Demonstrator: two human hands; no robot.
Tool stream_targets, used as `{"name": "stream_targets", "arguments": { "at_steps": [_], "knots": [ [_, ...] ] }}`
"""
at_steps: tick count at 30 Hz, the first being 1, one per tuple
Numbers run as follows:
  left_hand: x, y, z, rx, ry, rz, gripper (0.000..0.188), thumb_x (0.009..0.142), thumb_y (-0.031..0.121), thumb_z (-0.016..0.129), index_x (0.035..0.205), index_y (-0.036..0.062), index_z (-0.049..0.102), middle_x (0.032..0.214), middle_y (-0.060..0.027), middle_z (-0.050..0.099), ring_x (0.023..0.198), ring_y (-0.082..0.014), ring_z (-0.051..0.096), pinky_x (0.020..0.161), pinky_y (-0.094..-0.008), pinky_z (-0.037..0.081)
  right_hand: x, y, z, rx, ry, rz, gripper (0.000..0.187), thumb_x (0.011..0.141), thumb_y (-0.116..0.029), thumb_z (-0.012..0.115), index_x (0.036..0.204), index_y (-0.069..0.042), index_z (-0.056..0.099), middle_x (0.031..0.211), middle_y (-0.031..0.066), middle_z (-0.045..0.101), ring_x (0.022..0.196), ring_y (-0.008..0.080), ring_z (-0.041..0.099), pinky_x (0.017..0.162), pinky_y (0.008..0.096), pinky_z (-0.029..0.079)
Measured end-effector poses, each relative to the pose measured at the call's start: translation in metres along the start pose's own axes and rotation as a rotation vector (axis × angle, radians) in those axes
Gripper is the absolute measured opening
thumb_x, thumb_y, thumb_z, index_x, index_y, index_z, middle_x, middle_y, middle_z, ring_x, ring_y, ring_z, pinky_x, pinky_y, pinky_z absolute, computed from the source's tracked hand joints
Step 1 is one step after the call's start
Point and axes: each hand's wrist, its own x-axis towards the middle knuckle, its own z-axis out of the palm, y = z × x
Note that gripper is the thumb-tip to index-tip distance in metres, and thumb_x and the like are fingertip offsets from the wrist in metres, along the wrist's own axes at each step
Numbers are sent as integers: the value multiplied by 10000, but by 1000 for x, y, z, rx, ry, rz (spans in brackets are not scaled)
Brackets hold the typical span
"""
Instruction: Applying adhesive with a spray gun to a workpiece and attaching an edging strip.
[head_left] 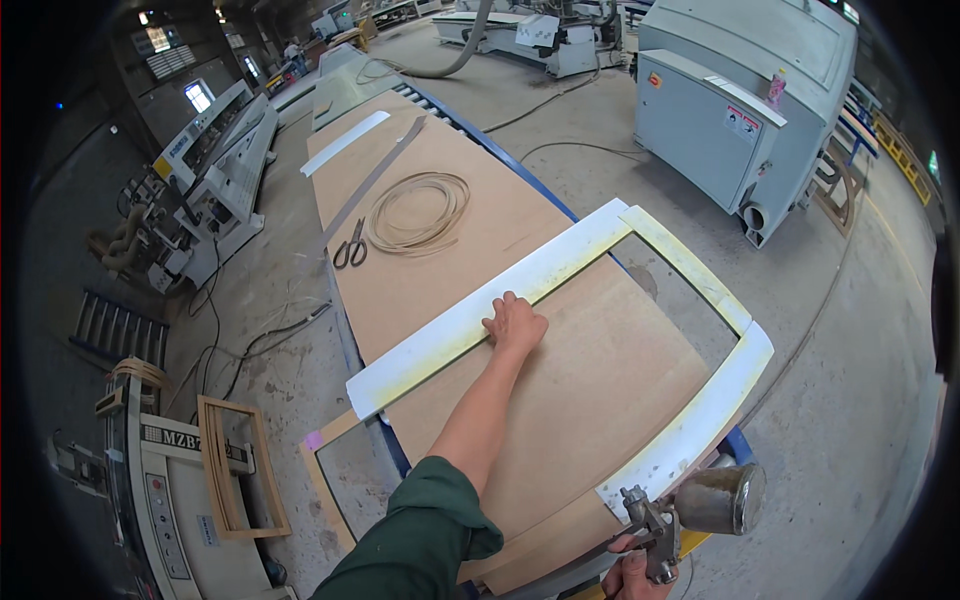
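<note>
A large flat frame (440, 352) lies across the work table, its long and right-hand boards white with yellowish glue-like edges and its left end bare wood. My left hand (515, 325), in a dark green sleeve, has its fingers curled over the long board at its inner edge. At the lower right, my right hand (636, 580) is wrapped round the handle of a spray gun (655, 540) with a dented metal cup. The gun's head is close to the near end of the right-hand white board. Part of my right hand is cut off by the lower edge.
On the brown sheet-topped table (480, 190) lie a coil of edge banding (415, 215), scissors (350, 246), a grey strip (375, 180) and a white strip (345, 142). A grey machine cabinet (700, 120) stands right. Wooden frames (240, 465) lean against a machine at left; cables cross the floor.
</note>
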Motion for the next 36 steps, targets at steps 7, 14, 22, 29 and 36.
{"name": "stream_targets", "arguments": {
  "at_steps": [7, 14, 22, 29, 36],
  "knots": [
    [-13, 12, -32, 157, -113, -1, 436, 802, 176, 631, 1219, 73, 706, 1392, -166, 470, 1271, -386, 431, 1041, -652, 299, -42, 21, 3, 55, 61, 90, 167, 1028, -179, 598, 920, -52, 591, 575, -8, 481, 461, 91, 437, 423, 268, 343],
    [-33, 0, -30, 237, -188, -92, 606, 799, 214, 649, 1400, 216, 565, 1412, -188, 439, 1299, -453, 412, 1000, -659, 296, -58, 19, -8, -47, 102, 100, 170, 1030, -187, 589, 953, -35, 590, 590, -7, 488, 476, 100, 447, 424, 270, 348],
    [-39, -17, -42, 355, -322, 48, 711, 820, 390, 673, 1491, 250, 484, 1475, -192, 423, 1356, -457, 407, 1022, -710, 286, -60, 15, -11, 15, 63, 44, 255, 1021, -247, 648, 1122, -18, 604, 676, -15, 523, 534, 82, 477, 469, 250, 368],
    [6, -87, -40, -139, -142, 48, 648, 867, 387, 576, 1392, 8, 553, 1276, -238, 658, 1247, -421, 588, 1073, -459, 453, -61, 14, -1, 20, 18, 63, 336, 1002, -284, 656, 1000, 52, 648, 647, 62, 611, 425, 81, 476, 400, 244, 359],
    [16, -103, -33, -14, -189, 66, 411, 833, 210, 519, 1097, -18, 736, 1342, -228, 618, 1234, -419, 583, 1048, -474, 457, -60, 15, 12, 149, -17, 63, 406, 979, -326, 717, 1088, 53, 620, 956, 150, 702, 485, 84, 525, 427, 242, 399]
  ]
}}
